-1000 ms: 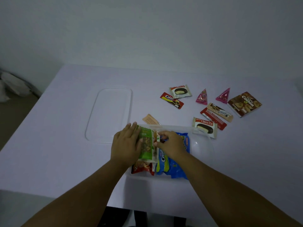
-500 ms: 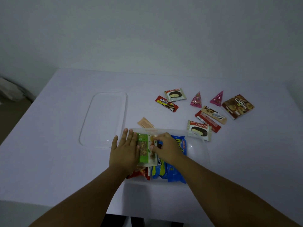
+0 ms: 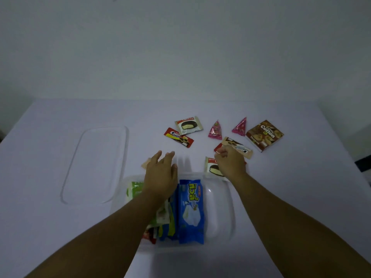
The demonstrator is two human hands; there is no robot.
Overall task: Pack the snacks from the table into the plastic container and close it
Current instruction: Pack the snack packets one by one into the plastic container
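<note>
The clear plastic container [image 3: 230, 207] sits at the table's near edge, holding a blue packet [image 3: 191, 209], a green packet [image 3: 133, 189] and other wrappers under my left forearm. My left hand [image 3: 162, 173] hovers over the container's far rim with its fingers spread and nothing in it, beside a small tan packet [image 3: 145, 163]. My right hand [image 3: 228, 161] lies beyond the rim, its fingers curled onto the end of a red stick packet [image 3: 217, 147], and it covers part of a Choco Pie [image 3: 211, 169]. The clear lid [image 3: 96, 163] lies flat to the left.
Loose on the white table beyond my hands are a second Choco Pie [image 3: 188, 125], a red Oreo packet [image 3: 178, 137], two pink triangular packets [image 3: 215, 130] [image 3: 240, 127], a beige stick packet [image 3: 239, 148] and a brown Collon box [image 3: 265, 135]. A wall stands behind.
Both hands have let go of the green packet and left the container. The left hand moved forward over the far rim; the right hand moved forward and right onto the red stick packet.
</note>
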